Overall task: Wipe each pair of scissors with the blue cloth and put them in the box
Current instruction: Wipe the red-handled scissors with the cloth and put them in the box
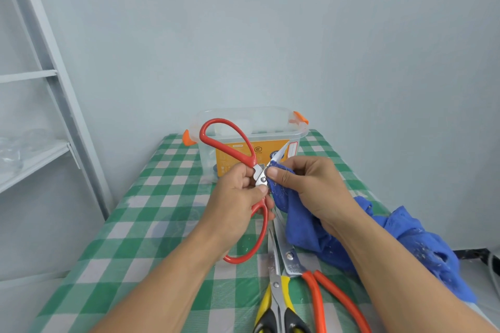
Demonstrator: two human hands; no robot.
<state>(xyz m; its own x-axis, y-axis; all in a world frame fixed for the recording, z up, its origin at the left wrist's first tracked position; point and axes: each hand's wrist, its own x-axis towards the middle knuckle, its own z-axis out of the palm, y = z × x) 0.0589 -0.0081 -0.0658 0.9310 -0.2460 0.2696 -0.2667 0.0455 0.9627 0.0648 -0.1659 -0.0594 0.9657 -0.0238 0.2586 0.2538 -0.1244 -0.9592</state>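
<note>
Red scissors (260, 177) in left grip (238, 197)

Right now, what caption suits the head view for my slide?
Left hand holds red scissors while right hand wipes the blade with blue cloth, box behind.

Box (270, 127) behind scissors (230, 144); cloth (422, 240) to right.
</note>
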